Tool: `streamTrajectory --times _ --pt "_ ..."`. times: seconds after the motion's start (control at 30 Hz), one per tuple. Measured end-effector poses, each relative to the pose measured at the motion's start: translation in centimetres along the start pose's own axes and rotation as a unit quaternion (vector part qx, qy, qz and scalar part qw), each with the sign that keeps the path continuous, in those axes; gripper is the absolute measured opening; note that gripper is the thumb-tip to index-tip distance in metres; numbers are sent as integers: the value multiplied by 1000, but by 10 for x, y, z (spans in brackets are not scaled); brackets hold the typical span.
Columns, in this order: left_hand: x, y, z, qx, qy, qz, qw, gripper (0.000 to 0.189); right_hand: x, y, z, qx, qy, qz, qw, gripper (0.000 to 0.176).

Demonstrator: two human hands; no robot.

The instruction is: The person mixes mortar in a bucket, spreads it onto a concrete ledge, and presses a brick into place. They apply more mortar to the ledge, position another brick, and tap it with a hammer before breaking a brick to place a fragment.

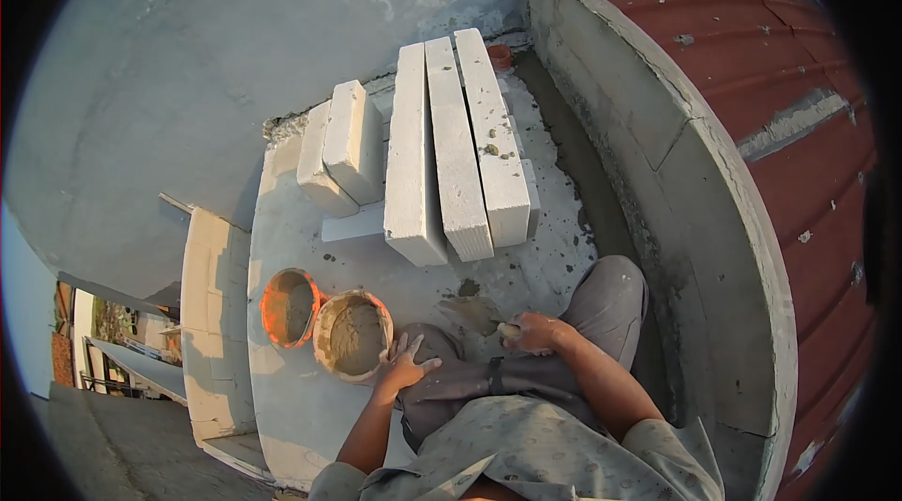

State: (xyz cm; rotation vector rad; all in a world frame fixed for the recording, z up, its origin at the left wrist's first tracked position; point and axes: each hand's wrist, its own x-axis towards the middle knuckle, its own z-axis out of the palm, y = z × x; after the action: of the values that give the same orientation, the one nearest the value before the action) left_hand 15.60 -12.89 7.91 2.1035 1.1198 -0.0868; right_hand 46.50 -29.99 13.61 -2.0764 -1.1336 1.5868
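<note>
My left hand lies with its fingers spread at my knee, its fingertips beside the rim of a bucket of wet grey mortar. To the right, my right hand is closed around the handle of a trowel, whose mortar-smeared blade points left above the floor. An orange bucket with mortar inside stands left of the first one. Beyond my hands, long white blocks stand side by side on the floor. Two shorter white blocks lean together to their left.
A low grey block wall curves along the right, with a red metal roof behind it. At the left is another low wall. A large plastered wall rises ahead. A small orange container sits behind the long blocks.
</note>
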Motion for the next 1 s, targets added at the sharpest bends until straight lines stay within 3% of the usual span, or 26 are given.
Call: streamTrajectory --times 0.07,0.1,0.3,0.53,0.77,0.87,1.0 --pt "0 8 19 227 -47 -45 972 85 -9 -5 -6 -15 -7 8 1000 35" --pt "3 7 18 233 -46 -49 970 78 -10 -2 -7 -5 -1 8 1000 36" --pt "14 -17 28 155 -83 -63 982 76 -8 14 -3 25 5 8 1000 41" --pt "-26 5 26 86 -72 -60 992 78 -16 2 -13 8 -2 -5 1000 44" --pt "-16 -21 40 6 -14 -50 999 76 13 5 -9 -35 4 -26 999 44" --pt "-5 -22 43 7 -3 -51 999 73 14 -11 -15 -53 -48 10 997 47" --pt "8 -30 46 21 22 -13 999 62 21 -15 -8 -112 -6 -77 991 45"
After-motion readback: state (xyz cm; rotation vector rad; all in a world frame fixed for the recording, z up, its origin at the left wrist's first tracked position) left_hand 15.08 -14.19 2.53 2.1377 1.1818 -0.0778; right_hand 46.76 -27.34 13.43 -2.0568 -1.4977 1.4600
